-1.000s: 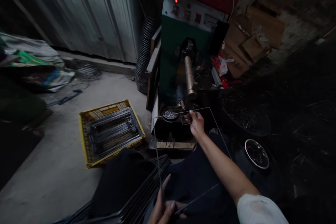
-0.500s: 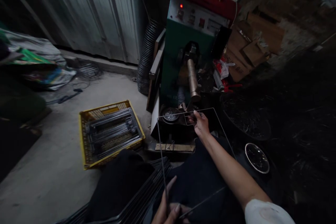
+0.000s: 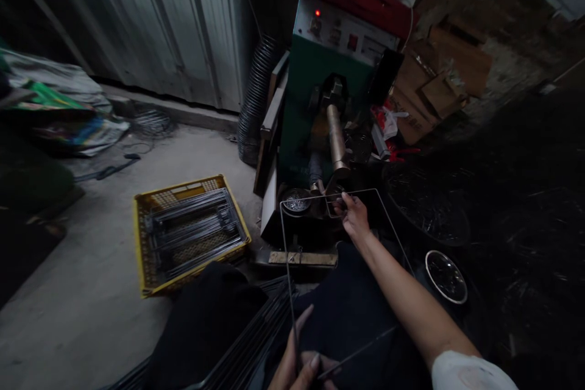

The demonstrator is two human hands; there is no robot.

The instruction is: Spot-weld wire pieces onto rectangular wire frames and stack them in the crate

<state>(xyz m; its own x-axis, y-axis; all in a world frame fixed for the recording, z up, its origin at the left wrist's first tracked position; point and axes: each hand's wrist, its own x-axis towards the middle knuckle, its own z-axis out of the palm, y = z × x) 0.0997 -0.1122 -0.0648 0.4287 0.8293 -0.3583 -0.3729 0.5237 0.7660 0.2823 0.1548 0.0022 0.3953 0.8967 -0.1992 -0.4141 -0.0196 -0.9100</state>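
A large rectangular wire frame (image 3: 287, 244) spans the space over my lap. My left hand (image 3: 304, 362) is closed around its near left side at the bottom of the view. My right hand (image 3: 355, 216) pinches a small bent wire piece (image 3: 329, 210) against the frame's far side. That far edge lies just below the electrode tips of a green spot welding machine (image 3: 301, 91). The thick copper-coloured arm (image 3: 336, 137) of the machine points down toward my right fingers. Exactly how the small piece meets the frame is partly hidden by those fingers.
A yellow crate (image 3: 139, 244) with several wire frames stands on the floor at left. A round dish of small metal bits (image 3: 296, 202) sits under the machine. More wire frames (image 3: 247, 341) lie across my lap. At right are a dark basin (image 3: 429, 213) and a metal-rimmed bowl (image 3: 445, 277).
Both hands and the wire frame have shifted slightly to the right in view. The hold of each hand looks the same.
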